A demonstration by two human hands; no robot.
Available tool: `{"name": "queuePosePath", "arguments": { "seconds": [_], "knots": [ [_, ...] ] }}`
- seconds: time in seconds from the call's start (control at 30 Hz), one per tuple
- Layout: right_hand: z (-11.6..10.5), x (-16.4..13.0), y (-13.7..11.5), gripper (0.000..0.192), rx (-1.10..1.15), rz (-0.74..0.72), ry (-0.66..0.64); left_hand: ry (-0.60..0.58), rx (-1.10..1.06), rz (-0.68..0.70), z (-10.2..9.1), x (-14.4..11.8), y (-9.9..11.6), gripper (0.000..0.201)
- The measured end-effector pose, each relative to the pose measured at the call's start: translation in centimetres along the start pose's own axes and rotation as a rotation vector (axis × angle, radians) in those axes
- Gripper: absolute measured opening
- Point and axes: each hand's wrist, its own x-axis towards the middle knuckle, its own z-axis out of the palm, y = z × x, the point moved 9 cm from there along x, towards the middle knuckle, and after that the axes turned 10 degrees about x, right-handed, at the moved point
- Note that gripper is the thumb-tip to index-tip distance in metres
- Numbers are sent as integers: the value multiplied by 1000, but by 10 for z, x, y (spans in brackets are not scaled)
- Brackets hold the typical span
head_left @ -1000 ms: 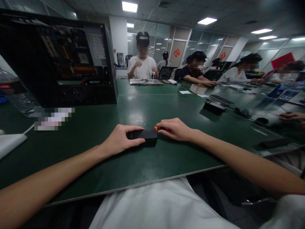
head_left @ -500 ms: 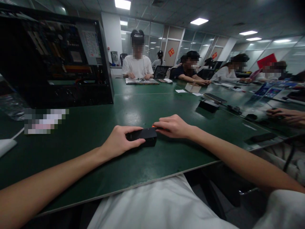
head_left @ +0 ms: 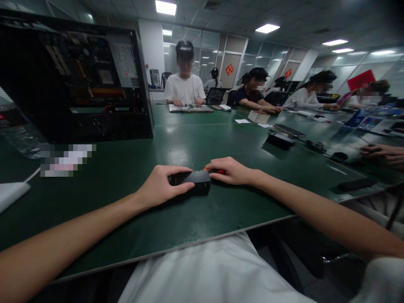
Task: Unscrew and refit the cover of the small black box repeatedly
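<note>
Hands meet over a small black rectangular box (head_left: 195, 181) lying flat on the green table mat (head_left: 221, 210), near the table's near edge and about midway across the scene. The left hand (head_left: 160, 185) grips the box from the left, thumb along its near side and fingers curled over its top. The right hand (head_left: 232, 171) comes in from the right, closed around a thin orange-handled tool (head_left: 217, 171) whose tip touches the box's far right corner. Both bare forearms stretch toward the box from the near corners of the scene, above a white shirt (head_left: 214, 273).

To the far left, an open black computer case (head_left: 78, 84) stands upright on the mat, its circuit boards showing. Left of it is a clear plastic bottle (head_left: 19, 134). A white flat object (head_left: 11, 193) lies at the left edge.

Farther away, other people sit around the table. One in a white T-shirt (head_left: 184, 88) faces this way across it. At the right edge, another person's hand (head_left: 383, 153) rests on the table.
</note>
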Motion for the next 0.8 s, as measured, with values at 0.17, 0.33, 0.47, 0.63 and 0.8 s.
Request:
{"name": "queuePosePath", "arguments": {
  "seconds": [0.17,0.33,0.47,0.63,0.8],
  "knots": [
    [-14,-11,16,33,-187,120,-16,111,-131,-101,-20,8,-24,47],
    [-16,-16,35,31,-206,285,15,57,100,-198,-24,13,-55,59],
    [-12,-14,31,35,-312,338,-11,83,159,-118,-25,17,-53,47],
    [-15,-6,2,41,-264,239,88,93,216,-124,-25,19,-57,37],
    [12,17,-46,64,-109,50,54,84,208,-110,-22,18,-56,34]
  ]
}}
